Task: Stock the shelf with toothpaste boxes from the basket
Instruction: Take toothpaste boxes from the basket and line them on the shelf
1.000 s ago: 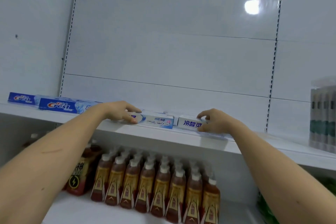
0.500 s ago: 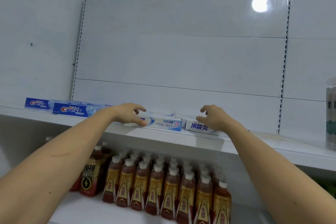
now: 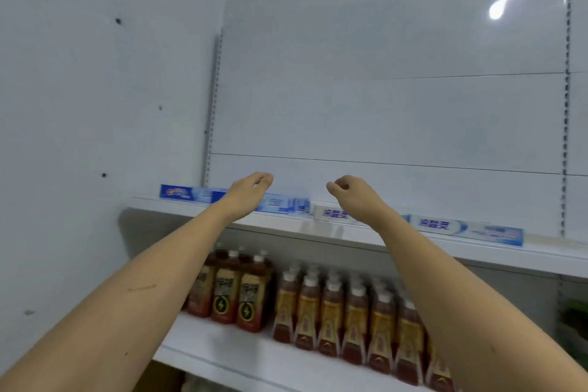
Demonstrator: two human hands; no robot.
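While both hands hover above the white metal shelf (image 3: 318, 231), the left hand (image 3: 249, 189) and right hand (image 3: 350, 192) hang loosely curled, holding nothing. Blue and white cardboard toothpaste boxes (image 3: 331, 213) lie in a row along that shelf; brown drink bottles (image 3: 331, 309) stand below it.

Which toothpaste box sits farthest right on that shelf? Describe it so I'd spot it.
Find the white upper shelf above the rows of brown drink bottles. Follow its row of boxes rightward past both raised hands. The last one is a long white and pale blue toothpaste box, lying alone with blue lettering and a pink-tinted right end.
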